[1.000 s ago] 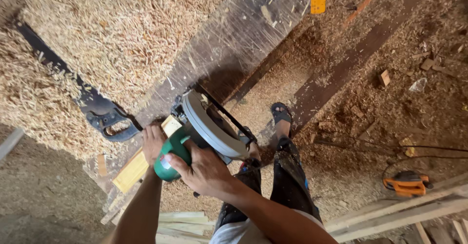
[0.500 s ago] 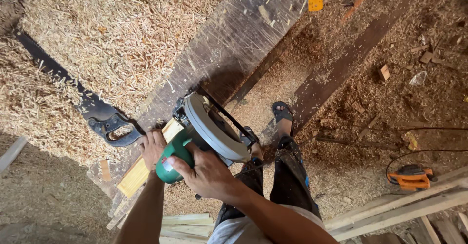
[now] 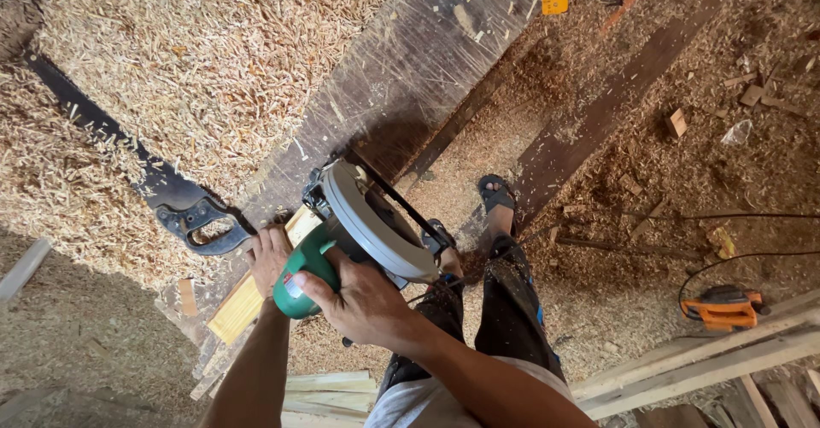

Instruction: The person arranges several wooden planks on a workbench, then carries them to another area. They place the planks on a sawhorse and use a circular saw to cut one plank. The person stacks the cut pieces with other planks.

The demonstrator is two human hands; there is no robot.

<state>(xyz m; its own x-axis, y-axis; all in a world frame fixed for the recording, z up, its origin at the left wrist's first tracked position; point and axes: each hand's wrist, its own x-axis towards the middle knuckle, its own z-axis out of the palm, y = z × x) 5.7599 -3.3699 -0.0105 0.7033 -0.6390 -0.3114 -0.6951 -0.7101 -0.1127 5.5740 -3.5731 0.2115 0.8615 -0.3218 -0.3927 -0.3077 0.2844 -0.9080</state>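
Circular saw [image 3: 367, 227] sits on a light wooden strip [image 3: 256, 287] at the bench edge. Right hand [image 3: 363, 304] is closed around its green handle; left hand [image 3: 269, 253], beside it, presses flat on the strip. Tool appears heavy, rigid; the handle is the safe hold.

Your right hand [image 3: 363, 301] is closed around the green handle of the saw [image 3: 363, 227], knuckles up, thumb wrapped toward the left; the bare forearm runs back from it to the lower right, elbow bent. Your left hand [image 3: 269, 255] lies flat just left of the saw, fingers spread and pointing away from you, its forearm coming straight up from below. Both wrists are nearly straight.
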